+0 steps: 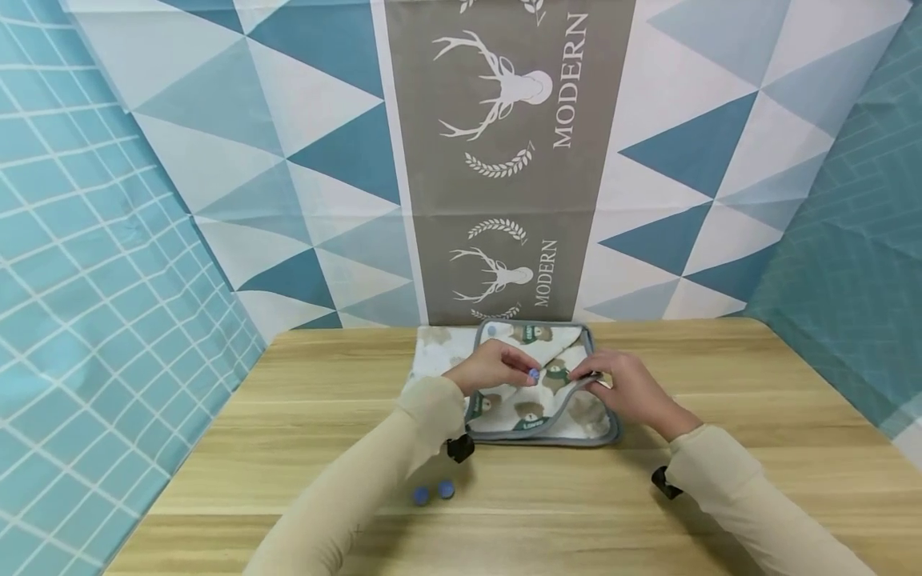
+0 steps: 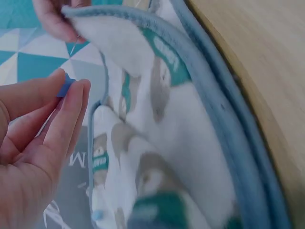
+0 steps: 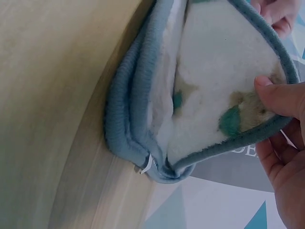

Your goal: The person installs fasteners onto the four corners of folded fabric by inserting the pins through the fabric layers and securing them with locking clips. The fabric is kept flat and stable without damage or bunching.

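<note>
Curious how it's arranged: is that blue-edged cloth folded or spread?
Folded: the blue-edged cloth lies in stacked layers, the right hand holding the top one up.

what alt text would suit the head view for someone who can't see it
A person's left hand pinches a small blue disc over a grey-edged patterned cloth, while the right hand holds up a corner. Two more discs lie on the wooden table, nearer the camera. Behind hangs a stag-print backdrop.

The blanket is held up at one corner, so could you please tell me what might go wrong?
The blue disc pinched by the left hand might slip. The blanket corner could flop down if the right hand loosens. The left sleeve might brush the two discs on the table.
</note>
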`<control>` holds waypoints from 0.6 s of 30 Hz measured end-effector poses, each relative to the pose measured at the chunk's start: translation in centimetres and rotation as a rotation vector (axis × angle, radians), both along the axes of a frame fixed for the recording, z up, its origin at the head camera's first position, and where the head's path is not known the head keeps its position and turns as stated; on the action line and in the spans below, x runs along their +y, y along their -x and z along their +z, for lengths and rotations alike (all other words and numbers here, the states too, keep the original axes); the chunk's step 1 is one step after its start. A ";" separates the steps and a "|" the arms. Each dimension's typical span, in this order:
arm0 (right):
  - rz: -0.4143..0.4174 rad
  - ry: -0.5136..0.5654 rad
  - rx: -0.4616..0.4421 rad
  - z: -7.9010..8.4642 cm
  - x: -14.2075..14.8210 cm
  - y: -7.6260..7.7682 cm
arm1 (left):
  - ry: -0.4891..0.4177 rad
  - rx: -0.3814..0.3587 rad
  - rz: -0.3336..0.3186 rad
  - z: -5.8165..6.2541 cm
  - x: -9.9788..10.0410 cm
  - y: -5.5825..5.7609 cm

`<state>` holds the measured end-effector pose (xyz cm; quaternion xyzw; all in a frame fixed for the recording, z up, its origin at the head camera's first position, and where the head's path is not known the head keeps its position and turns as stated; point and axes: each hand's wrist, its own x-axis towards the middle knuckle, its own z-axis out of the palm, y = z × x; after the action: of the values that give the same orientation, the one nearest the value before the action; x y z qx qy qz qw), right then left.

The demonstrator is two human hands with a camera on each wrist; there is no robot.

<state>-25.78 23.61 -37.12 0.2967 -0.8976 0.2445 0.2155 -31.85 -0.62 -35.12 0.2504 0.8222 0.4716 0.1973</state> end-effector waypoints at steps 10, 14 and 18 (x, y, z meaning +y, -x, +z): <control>0.038 0.012 0.051 0.2 -0.1 0.2 | 0.050 0.104 0.003 0.6 3.7 0.2; 0.040 0.012 0.059 0.3 -0.1 0.1 | 0.024 0.107 0.011 0.5 4.2 -0.1; 0.030 0.011 0.037 0.5 0.0 -0.1 | 0.017 0.118 0.027 0.3 4.4 -0.2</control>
<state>-25.64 23.57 -36.64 0.3134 -0.8876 0.2471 0.2299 -31.70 3.81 -34.84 0.2650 0.8397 0.4516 0.1439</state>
